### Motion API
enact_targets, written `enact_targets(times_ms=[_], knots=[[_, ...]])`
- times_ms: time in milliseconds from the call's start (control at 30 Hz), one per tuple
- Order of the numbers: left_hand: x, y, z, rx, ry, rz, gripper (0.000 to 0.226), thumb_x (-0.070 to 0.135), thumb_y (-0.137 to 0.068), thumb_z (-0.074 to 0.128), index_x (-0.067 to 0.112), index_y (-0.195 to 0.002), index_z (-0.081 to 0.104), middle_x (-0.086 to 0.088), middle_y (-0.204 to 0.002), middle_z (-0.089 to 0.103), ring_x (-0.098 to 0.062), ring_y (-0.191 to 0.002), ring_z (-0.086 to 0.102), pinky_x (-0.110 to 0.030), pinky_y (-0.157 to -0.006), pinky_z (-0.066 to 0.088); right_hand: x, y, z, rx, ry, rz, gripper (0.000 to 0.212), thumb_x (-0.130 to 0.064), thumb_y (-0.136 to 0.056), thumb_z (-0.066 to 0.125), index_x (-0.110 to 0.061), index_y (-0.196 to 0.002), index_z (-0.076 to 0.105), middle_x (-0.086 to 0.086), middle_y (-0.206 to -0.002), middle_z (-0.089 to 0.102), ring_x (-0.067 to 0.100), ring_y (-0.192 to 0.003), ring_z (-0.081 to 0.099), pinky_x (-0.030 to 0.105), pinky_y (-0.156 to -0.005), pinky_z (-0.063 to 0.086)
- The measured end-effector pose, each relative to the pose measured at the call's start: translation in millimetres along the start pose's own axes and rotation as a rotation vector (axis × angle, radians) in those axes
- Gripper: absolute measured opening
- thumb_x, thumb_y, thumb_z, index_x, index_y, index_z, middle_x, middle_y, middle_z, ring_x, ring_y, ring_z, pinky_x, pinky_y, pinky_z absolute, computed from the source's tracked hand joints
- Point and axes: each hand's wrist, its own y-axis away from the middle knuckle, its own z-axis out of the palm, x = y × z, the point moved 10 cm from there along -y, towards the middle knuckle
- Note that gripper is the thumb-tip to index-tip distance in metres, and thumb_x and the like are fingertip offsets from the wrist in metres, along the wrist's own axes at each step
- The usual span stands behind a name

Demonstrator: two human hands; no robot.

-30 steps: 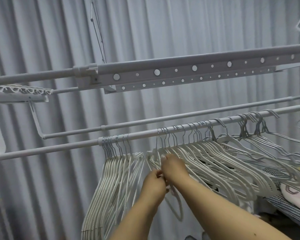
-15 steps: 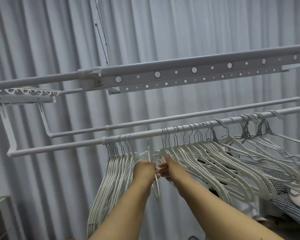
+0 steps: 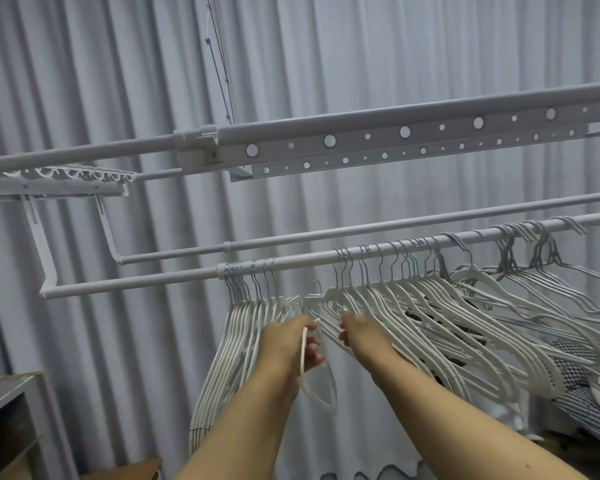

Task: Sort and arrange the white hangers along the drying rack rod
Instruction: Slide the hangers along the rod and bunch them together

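Note:
A white drying rack rod slopes up to the right. A tight bunch of white hangers hangs on it left of centre. A wider, spread row of white hangers hangs to the right. Between the two groups, my left hand grips one loose white hanger, whose hook sits just below the rod. My right hand holds the lower bars of the leftmost hangers of the spread row.
A second rod runs behind, and a perforated rack beam hangs above. Thin grey wire hangers and some clothes sit at the far right. A grey pleated curtain forms the background. A shelf edge shows at lower left.
My left hand pulled one hanger out of the spread row and moved it left into the gap. My hands, close together before, have drawn apart. The view shifted slightly.

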Motion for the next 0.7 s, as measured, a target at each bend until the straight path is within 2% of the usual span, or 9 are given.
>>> enact_targets(times_ms=[67,100,200,300,367,467,533,600,700], knots=[[5,12,2,-0.049,0.019,-0.032,0.008,0.000,-0.082,0.061,-0.001,-0.074,0.062,-0.009,-0.050,0.049,-0.011,-0.036,0.042,-0.020,-0.040,0.045,-6,0,4,-0.046,0.089,-0.037,0.041,-0.025,-0.103,0.031,0.000,-0.115,0.060,0.021,-0.117,0.061,0.031,-0.101,0.056,0.040,-0.095,0.043],[7,18,3,-0.075,0.024,-0.049,0.006,0.001,-0.081,0.061,-0.001,-0.074,0.062,-0.008,-0.049,0.050,-0.011,-0.036,0.042,-0.018,-0.039,0.045,-10,2,6,-0.063,0.104,-0.044,0.041,-0.028,-0.103,0.029,-0.004,-0.110,0.062,0.018,-0.113,0.062,0.029,-0.101,0.056,0.039,-0.094,0.042],[11,28,6,-0.158,0.039,-0.108,0.005,0.002,-0.078,0.061,-0.001,-0.081,0.062,-0.007,-0.049,0.050,-0.009,-0.035,0.041,-0.016,-0.038,0.043,-12,1,5,-0.050,-0.019,-0.026,0.046,-0.033,-0.102,0.029,-0.013,-0.075,0.061,0.008,-0.077,0.064,0.021,-0.075,0.060,0.032,-0.077,0.045],[10,31,8,-0.272,0.044,-0.183,0.016,0.004,-0.077,0.060,-0.001,-0.092,0.059,-0.007,-0.052,0.049,-0.008,-0.035,0.041,-0.015,-0.035,0.041,-10,1,-1,-0.008,-0.172,0.011,0.045,-0.024,-0.099,0.034,-0.010,-0.062,0.054,0.008,-0.055,0.055,0.019,-0.049,0.050,0.029,-0.057,0.041],[14,29,9,-0.294,0.100,-0.169,0.014,0.005,-0.081,0.055,-0.004,-0.091,0.060,-0.008,-0.052,0.049,-0.008,-0.034,0.042,-0.015,-0.035,0.041,-9,0,-8,0.055,-0.174,-0.001,0.040,-0.021,-0.097,0.039,-0.016,-0.059,0.050,0.004,-0.057,0.049,0.019,-0.053,0.045,0.034,-0.060,0.042],[24,2,-17,-0.118,0.099,0.054,0.026,0.004,-0.095,0.038,-0.003,-0.086,0.061,-0.008,-0.057,0.051,-0.010,-0.041,0.043,-0.020,-0.041,0.042,4,0,-26,0.214,-0.204,0.038,0.035,-0.020,-0.097,0.043,-0.023,-0.063,0.050,0.000,-0.069,0.053,0.015,-0.061,0.048,0.030,-0.065,0.045],[28,-15,-37,0.010,-0.106,0.245,0.016,0.008,-0.094,0.052,0.007,-0.082,0.064,-0.009,-0.071,0.056,-0.015,-0.058,0.051,-0.026,-0.057,0.046,12,5,-41,0.330,-0.134,0.077,0.037,-0.020,-0.099,0.038,-0.018,-0.064,0.052,0.005,-0.077,0.054,0.017,-0.063,0.046,0.030,-0.060,0.039],[23,-26,-47,0.109,-0.453,0.361,0.006,0.014,-0.081,0.067,0.014,-0.087,0.068,-0.009,-0.091,0.062,-0.025,-0.087,0.060,-0.033,-0.080,0.048,19,15,-57,0.454,-0.039,0.126,0.044,-0.024,-0.102,0.028,-0.007,-0.078,0.061,0.009,-0.084,0.054,0.026,-0.074,0.048,0.033,-0.068,0.035],[9,-29,-45,0.212,-0.983,0.395,0.056,0.031,-0.079,0.068,0.022,-0.132,0.054,-0.002,-0.134,0.047,-0.028,-0.128,0.038,-0.033,-0.107,0.035,30,31,-70,0.592,-0.055,0.176,0.056,-0.031,-0.104,0.019,0.001,-0.101,0.064,0.018,-0.097,0.063,0.035,-0.092,0.056,0.036,-0.075,0.033]])
